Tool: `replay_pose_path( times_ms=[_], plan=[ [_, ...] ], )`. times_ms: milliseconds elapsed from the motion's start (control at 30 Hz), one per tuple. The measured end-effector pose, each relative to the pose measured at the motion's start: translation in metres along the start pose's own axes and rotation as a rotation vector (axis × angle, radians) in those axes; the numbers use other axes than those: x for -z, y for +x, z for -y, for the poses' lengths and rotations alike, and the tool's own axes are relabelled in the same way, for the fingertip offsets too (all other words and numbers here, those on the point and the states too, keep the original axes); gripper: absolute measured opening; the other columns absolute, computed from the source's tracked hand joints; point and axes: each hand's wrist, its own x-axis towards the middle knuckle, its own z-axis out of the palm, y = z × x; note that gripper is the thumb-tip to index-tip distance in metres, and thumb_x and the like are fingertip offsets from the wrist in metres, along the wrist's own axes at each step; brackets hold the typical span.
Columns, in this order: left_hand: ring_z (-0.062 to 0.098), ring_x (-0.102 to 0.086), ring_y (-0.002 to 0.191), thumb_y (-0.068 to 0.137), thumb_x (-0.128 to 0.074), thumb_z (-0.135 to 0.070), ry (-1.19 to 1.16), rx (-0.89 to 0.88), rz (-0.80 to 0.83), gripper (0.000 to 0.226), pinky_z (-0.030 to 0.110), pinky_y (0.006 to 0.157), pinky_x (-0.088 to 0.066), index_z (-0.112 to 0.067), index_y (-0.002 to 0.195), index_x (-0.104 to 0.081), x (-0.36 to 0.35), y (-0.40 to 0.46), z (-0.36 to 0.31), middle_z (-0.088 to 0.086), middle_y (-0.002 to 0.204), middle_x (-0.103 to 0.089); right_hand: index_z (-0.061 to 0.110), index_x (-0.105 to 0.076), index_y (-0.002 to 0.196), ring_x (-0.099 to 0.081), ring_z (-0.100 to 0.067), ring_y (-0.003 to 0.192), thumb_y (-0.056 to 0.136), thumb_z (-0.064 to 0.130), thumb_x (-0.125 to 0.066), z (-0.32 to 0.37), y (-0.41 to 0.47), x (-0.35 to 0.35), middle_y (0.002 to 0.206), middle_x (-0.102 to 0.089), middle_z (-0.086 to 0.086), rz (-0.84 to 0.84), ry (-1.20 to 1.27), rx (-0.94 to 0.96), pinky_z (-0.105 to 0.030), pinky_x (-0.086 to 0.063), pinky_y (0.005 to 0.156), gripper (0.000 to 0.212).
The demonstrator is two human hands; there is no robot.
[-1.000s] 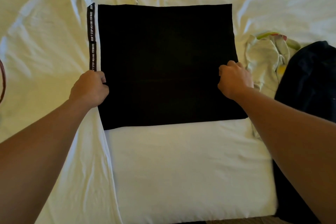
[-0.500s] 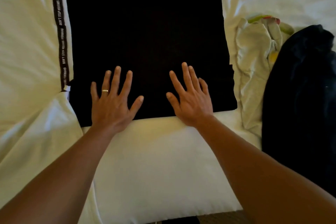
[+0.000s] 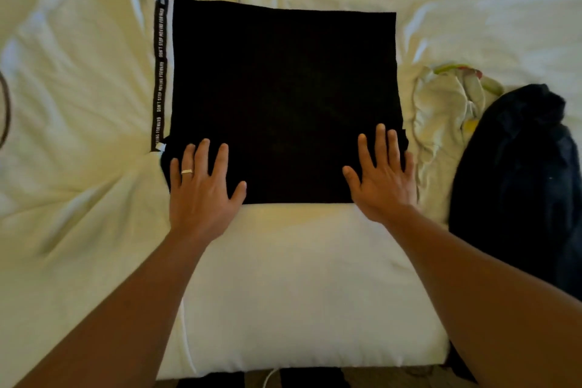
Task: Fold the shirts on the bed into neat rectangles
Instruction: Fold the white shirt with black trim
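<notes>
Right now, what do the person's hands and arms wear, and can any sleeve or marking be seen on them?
The left hand wears one plain, light metallic ring on the ring finger. The right hand wears nothing visible. Both forearms are bare up to the frame edge: no sleeves, watch, bracelet or markings show.

Wide bed (image 3: pixel 78 79) under rumpled cream-white sheets, near edge along the bottom. Smooth white rectangular pillow (image 3: pixel 299 287) at the near edge, centred. Flat, square-folded black cloth shirt (image 3: pixel 283 98) in the middle, its near hem overlapping the pillow's far side. Black printed strap (image 3: pixel 160 72) just beside the shirt's left edge. Crumpled pale cream garment (image 3: pixel 441 116) toward the right edge, touching a heaped dark navy garment (image 3: pixel 516 179).
</notes>
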Motion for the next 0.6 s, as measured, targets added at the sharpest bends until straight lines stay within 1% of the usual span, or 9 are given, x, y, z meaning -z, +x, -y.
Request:
replay_pose_path(
  times_ms=[33,67,100,167,267,400,500,567,600],
  plan=[
    [0.042,-0.031,0.143,0.097,-0.053,-0.047,-0.030,0.021,-0.079,0.066,0.059,0.117,-0.026,-0.013,0.151,-0.042,0.002,-0.011,0.009,0.019,0.155,-0.036,0.025,0.007,0.160,0.020,-0.026,0.153,0.100,0.063,-0.010,0.012,-0.002,0.005,0.166,0.023,-0.008,0.000,0.000,0.023,-0.052,0.000,0.122,0.073],
    [0.043,-0.040,0.133,0.093,-0.055,-0.042,-0.059,0.060,-0.160,0.059,0.059,0.112,-0.033,-0.010,0.143,-0.051,0.003,-0.023,0.018,0.020,0.147,-0.045,0.024,0.006,0.161,0.019,-0.027,0.153,0.101,0.063,-0.011,0.025,-0.005,0.008,0.166,0.022,-0.008,0.001,-0.001,0.067,-0.052,-0.001,0.122,0.073],
    [0.042,-0.044,0.126,0.090,-0.056,-0.038,-0.092,0.126,-0.226,0.054,0.058,0.106,-0.037,-0.010,0.136,-0.056,0.004,-0.034,0.028,0.020,0.140,-0.050,0.024,0.006,0.161,0.018,-0.027,0.153,0.101,0.063,-0.012,0.041,-0.008,0.011,0.166,0.021,-0.009,0.000,-0.004,0.130,-0.051,-0.002,0.122,0.073],
    [0.042,-0.046,0.120,0.086,-0.058,-0.035,-0.161,0.303,-0.279,0.047,0.056,0.101,-0.038,-0.012,0.127,-0.059,0.006,-0.053,0.043,0.017,0.133,-0.052,0.024,0.006,0.161,0.018,-0.027,0.153,0.102,0.062,-0.012,0.078,-0.010,0.010,0.166,0.021,-0.008,-0.003,-0.012,0.271,-0.050,-0.002,0.122,0.072],
    [0.041,-0.042,0.121,0.088,-0.064,-0.030,-0.242,0.542,-0.245,0.043,0.057,0.101,-0.034,-0.017,0.128,-0.054,0.003,-0.074,0.068,0.014,0.134,-0.047,0.023,0.004,0.161,0.015,-0.028,0.154,0.103,0.061,-0.013,0.142,-0.010,0.006,0.167,0.019,-0.009,-0.018,-0.008,0.418,-0.051,-0.006,0.124,0.071],
    [0.042,-0.036,0.129,0.087,-0.064,-0.029,-0.365,0.752,-0.175,0.057,0.056,0.103,-0.032,-0.019,0.139,-0.043,-0.004,-0.095,0.103,0.015,0.143,-0.037,0.020,0.000,0.161,0.009,-0.027,0.155,0.104,0.056,-0.018,0.217,-0.008,0.007,0.168,0.013,-0.009,-0.020,0.001,0.470,-0.050,-0.009,0.124,0.070],
    [0.042,-0.034,0.132,0.084,-0.070,-0.039,-0.455,0.916,-0.147,0.069,0.056,0.105,-0.032,-0.020,0.142,-0.037,-0.005,-0.108,0.126,0.015,0.144,-0.035,0.020,-0.002,0.161,0.006,-0.027,0.155,0.104,0.055,-0.019,0.242,0.002,0.011,0.168,0.010,-0.009,-0.021,-0.054,0.478,-0.049,-0.012,0.123,0.069],
    [0.043,-0.037,0.130,0.082,-0.072,-0.049,-0.437,0.969,-0.113,0.074,0.056,0.103,-0.034,-0.017,0.141,-0.040,-0.003,-0.112,0.136,0.017,0.139,-0.040,0.020,-0.003,0.161,0.005,-0.028,0.155,0.104,0.056,-0.018,0.245,0.007,0.012,0.168,0.009,-0.009,-0.008,-0.081,0.475,-0.050,-0.013,0.123,0.069],
    [0.042,-0.040,0.128,0.083,-0.070,-0.053,-0.406,0.977,-0.083,0.071,0.055,0.102,-0.034,-0.016,0.139,-0.043,-0.002,-0.113,0.140,0.018,0.136,-0.044,0.020,-0.003,0.161,0.004,-0.028,0.155,0.104,0.056,-0.017,0.246,0.007,0.012,0.168,0.009,-0.009,-0.003,-0.092,0.470,-0.050,-0.014,0.123,0.069]
  ],
)
